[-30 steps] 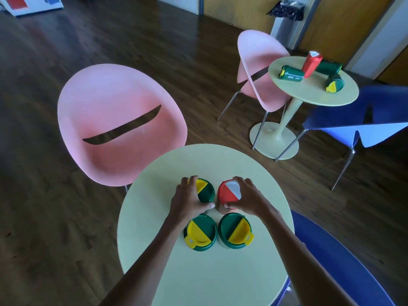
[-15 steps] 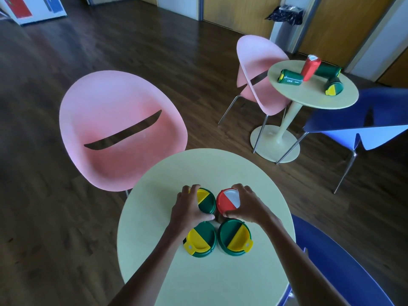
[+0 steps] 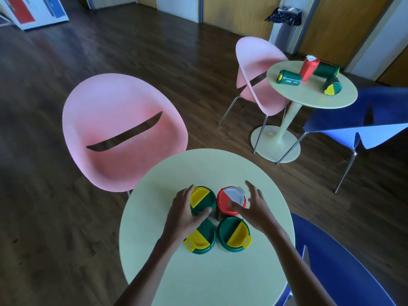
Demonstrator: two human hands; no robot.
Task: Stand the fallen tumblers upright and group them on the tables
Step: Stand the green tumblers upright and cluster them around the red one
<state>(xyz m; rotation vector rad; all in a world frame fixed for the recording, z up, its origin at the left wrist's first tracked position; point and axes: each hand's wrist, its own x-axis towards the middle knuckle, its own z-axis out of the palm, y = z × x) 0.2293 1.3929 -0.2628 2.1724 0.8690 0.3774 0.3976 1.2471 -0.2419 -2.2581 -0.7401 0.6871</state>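
Several tumblers stand upright, close together, on the near round table. The back left green tumbler has my left hand wrapped around its side. To its right stands the red tumbler with a white lid flap; my right hand hovers beside it with fingers spread, off the lid. Two more green tumblers with yellow flaps stand in front, one at left and one at right. On the far table a red tumbler stands upright among three green ones lying on their sides.
A pink chair stands behind the near table, a blue chair at its right. By the far table are another pink chair and a blue chair. Dark wooden floor lies between the tables.
My right hand has lifted off the red tumbler and spread its fingers. My left hand stays on the back left green tumbler. The view has tilted slightly.
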